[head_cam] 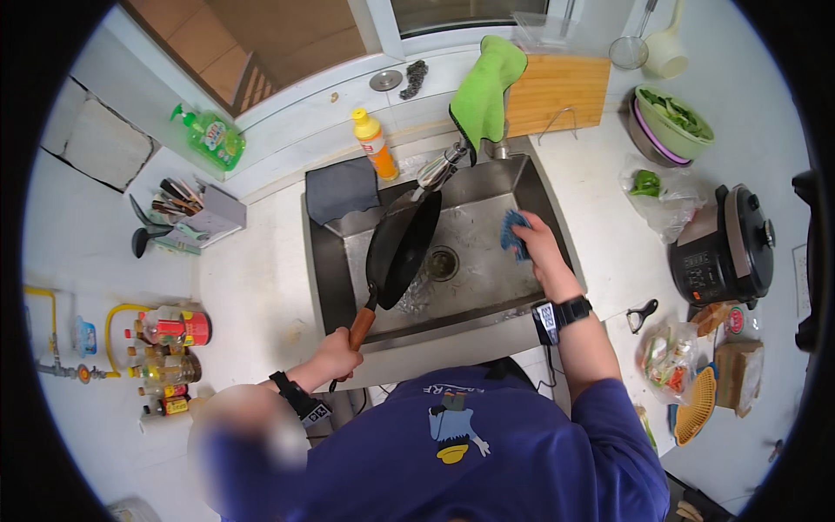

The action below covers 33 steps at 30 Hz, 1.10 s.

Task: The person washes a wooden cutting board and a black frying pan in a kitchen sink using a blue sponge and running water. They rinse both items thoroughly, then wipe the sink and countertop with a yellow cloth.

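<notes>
A black frying pan [401, 251] with a wooden handle is tilted on its side over the left half of a stainless steel sink [476, 225]. My left hand [333, 357] grips the end of that handle at the sink's front edge. The chrome faucet [438, 171] reaches over the pan's far rim, and water runs down into the basin below the pan. In my right hand [541, 240] is a blue scrubbing cloth or sponge [515, 235], held over the right side of the basin, apart from the pan. The drain [442, 263] lies between them.
A grey cloth [342, 189] and an orange bottle [376, 145] stand behind the sink at left. A green towel [486, 88] hangs over the faucet, beside a wooden cutting board [558, 91]. An electric cooker [721, 248], peeler [642, 316] and bagged vegetables [670, 362] occupy the right counter.
</notes>
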Each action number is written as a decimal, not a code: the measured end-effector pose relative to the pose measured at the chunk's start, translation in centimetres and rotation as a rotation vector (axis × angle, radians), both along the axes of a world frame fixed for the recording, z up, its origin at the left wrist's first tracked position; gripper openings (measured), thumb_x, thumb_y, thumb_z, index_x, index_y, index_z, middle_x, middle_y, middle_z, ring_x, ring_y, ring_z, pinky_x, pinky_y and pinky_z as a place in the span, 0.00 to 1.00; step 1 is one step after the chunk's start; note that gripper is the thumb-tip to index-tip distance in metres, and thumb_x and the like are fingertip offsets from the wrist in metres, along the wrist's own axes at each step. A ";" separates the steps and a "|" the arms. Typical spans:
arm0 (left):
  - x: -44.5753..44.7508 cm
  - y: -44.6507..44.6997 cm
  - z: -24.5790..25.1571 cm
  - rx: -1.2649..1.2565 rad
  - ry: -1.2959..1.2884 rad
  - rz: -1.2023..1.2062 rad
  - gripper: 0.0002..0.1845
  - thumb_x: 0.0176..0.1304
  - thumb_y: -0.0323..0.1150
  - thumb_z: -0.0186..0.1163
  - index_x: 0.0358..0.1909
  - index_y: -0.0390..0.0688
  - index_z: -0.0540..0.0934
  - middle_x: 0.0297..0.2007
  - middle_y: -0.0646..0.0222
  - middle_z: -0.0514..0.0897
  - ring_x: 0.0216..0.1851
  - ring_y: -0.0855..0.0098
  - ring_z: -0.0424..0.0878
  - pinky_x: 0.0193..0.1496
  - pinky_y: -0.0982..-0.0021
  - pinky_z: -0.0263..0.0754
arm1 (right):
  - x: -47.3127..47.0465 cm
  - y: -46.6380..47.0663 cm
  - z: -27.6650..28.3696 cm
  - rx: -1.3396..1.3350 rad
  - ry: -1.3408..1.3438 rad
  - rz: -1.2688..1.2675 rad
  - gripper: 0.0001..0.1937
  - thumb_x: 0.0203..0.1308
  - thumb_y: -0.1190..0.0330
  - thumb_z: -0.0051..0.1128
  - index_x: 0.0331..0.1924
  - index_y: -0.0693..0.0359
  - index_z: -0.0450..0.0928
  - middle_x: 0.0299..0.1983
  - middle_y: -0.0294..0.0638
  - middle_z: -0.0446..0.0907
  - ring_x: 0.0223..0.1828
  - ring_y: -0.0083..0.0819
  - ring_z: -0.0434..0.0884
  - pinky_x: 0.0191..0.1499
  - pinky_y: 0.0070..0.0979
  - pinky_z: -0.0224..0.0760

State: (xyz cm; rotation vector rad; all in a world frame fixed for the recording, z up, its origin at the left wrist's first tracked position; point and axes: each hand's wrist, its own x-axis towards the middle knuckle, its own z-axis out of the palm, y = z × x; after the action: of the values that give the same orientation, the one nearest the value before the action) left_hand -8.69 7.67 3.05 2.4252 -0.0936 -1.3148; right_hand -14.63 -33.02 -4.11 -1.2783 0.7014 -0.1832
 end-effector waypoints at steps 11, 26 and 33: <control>-3.2 3.5 -1.2 -0.216 0.205 0.395 0.21 0.48 0.24 0.62 0.45 0.35 0.68 0.23 0.64 0.77 0.18 0.69 0.77 0.20 0.70 0.73 | 12.0 4.7 7.5 -0.362 -0.136 0.119 0.28 0.45 0.51 0.72 0.44 0.65 0.79 0.34 0.42 0.84 0.38 0.32 0.83 0.45 0.29 0.74; -3.0 3.0 -7.8 -0.539 0.695 0.589 0.17 0.51 0.25 0.62 0.42 0.39 0.69 0.22 0.67 0.75 0.18 0.73 0.75 0.20 0.72 0.72 | 12.6 4.5 8.8 -0.829 0.067 0.083 0.19 0.44 0.52 0.63 0.33 0.59 0.83 0.33 0.48 0.84 0.39 0.48 0.83 0.43 0.39 0.76; 0.4 -0.5 -10.1 -0.519 0.805 0.368 0.14 0.53 0.27 0.62 0.40 0.40 0.69 0.22 0.67 0.76 0.19 0.72 0.76 0.20 0.72 0.72 | 11.6 3.3 10.3 -0.951 0.287 0.141 0.19 0.45 0.51 0.63 0.34 0.58 0.84 0.35 0.49 0.84 0.42 0.47 0.83 0.44 0.38 0.77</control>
State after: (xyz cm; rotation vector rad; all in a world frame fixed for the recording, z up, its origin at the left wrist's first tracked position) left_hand -8.32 7.15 -7.08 1.2972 0.1946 -1.7070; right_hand -2.98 -29.71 6.19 -2.2906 0.7922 -0.2306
